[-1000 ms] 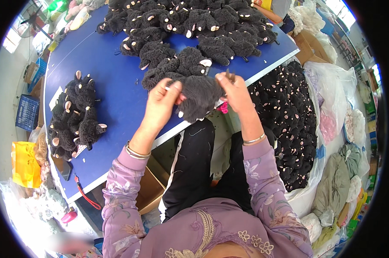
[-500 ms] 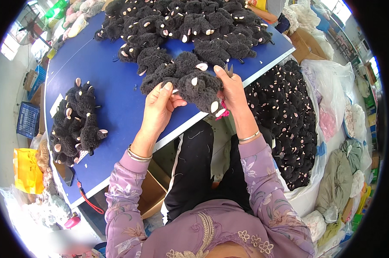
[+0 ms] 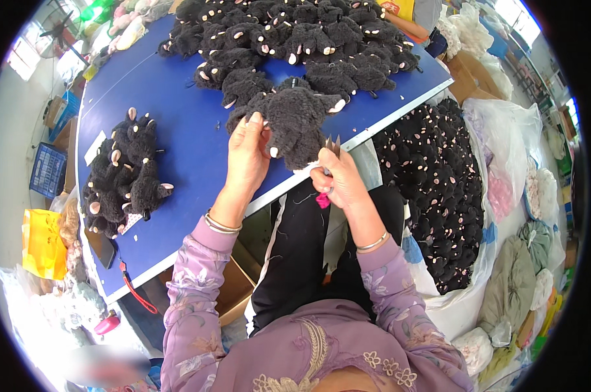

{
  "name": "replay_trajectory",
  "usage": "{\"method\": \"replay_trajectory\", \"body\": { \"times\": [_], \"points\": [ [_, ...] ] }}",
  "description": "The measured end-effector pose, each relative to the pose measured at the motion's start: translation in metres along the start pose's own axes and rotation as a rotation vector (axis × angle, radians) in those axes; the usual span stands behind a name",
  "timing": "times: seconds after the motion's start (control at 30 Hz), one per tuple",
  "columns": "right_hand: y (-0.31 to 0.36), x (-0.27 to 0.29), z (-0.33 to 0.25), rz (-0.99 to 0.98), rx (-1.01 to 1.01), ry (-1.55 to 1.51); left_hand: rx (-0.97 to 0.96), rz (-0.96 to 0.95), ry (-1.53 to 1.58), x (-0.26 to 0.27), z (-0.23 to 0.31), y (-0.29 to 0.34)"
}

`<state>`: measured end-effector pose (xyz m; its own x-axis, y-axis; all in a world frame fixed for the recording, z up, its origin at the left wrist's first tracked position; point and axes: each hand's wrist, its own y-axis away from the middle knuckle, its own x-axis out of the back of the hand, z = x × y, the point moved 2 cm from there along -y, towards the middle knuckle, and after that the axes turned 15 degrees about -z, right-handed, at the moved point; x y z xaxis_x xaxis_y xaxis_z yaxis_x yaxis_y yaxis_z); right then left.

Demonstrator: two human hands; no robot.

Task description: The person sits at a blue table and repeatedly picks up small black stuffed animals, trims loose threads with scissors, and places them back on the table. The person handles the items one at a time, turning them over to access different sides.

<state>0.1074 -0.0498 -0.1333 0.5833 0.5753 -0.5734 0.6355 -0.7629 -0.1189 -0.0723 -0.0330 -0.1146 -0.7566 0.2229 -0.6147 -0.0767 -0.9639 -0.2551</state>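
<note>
Pinching a black plush toy (image 3: 297, 124) at left, the left hand (image 3: 247, 149) faces the right hand (image 3: 339, 179), curled around pointed snips (image 3: 336, 147).

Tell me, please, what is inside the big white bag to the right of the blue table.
The big white bag holds many black plush pieces dotted with pale pink, packed closely together. Only the uppermost ones show; whatever lies beneath is covered.

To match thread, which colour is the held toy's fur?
The held toy's fur is black, seen best in the head view.
</note>
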Motion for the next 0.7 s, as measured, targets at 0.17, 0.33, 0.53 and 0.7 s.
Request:
{"method": "replay_trajectory", "body": {
  "times": [0.17,0.33,0.53,0.7],
  "points": [
    [0.007,-0.016,0.012,0.094,0.07,-0.183,-0.031,0.024,-0.071,-0.022,-0.015,0.02],
    [0.026,-0.01,0.018,0.289,0.091,-0.254,0.001,0.0,-0.113,-0.031,-0.019,0.037],
    [0.047,-0.001,0.007,0.393,0.179,-0.169,0.025,0.035,-0.099,-0.041,-0.01,0.053],
    [0.052,-0.009,-0.004,0.28,0.122,-0.073,0.04,0.0,-0.091,-0.041,-0.005,0.056]
  ]
}}
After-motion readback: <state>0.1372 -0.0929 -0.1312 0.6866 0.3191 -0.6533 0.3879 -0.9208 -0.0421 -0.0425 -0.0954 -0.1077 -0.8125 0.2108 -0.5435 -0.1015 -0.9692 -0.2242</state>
